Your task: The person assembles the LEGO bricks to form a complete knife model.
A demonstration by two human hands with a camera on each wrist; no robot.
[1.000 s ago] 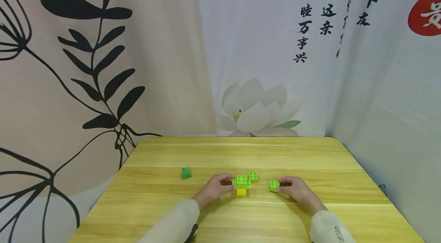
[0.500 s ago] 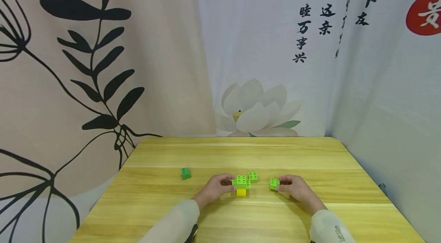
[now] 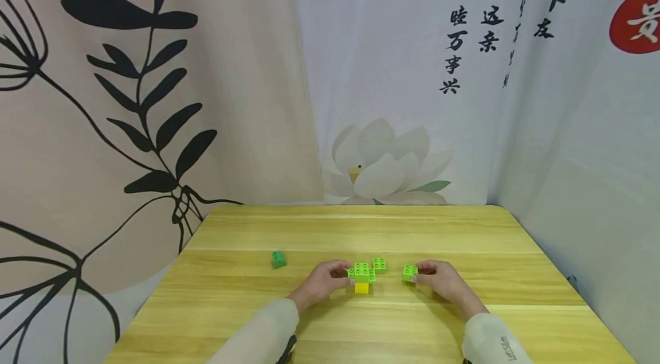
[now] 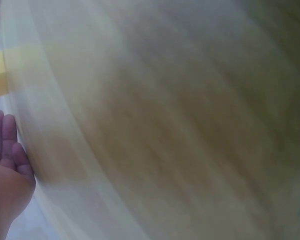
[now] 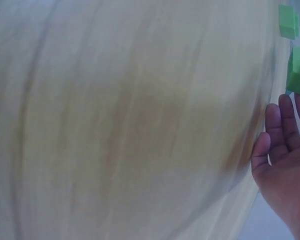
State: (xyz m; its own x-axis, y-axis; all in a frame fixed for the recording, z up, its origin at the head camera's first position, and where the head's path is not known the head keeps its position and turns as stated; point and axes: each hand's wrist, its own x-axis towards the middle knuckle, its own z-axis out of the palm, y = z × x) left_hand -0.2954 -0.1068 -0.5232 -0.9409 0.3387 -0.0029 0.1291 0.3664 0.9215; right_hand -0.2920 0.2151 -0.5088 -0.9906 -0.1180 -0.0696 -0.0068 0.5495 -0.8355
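The left hand (image 3: 321, 282) grips the block assembly (image 3: 362, 278) by its left side, thumb toward the person, presumably to steady it. A yellow block (image 3: 361, 289) forms the base; light-green upper blocks (image 3: 361, 271) sit above it, studs up. Well apart to the right, the right hand (image 3: 442, 282) pinches a single light-green block (image 3: 409, 271) by its right side, a hold that seems to leave its studs free. Contact with the table (image 3: 392, 329) cannot be confirmed. Just behind the assembly rests another light-green block (image 3: 378, 264). Farther left lies a dark-green block (image 3: 278, 259), probably outside the working area.
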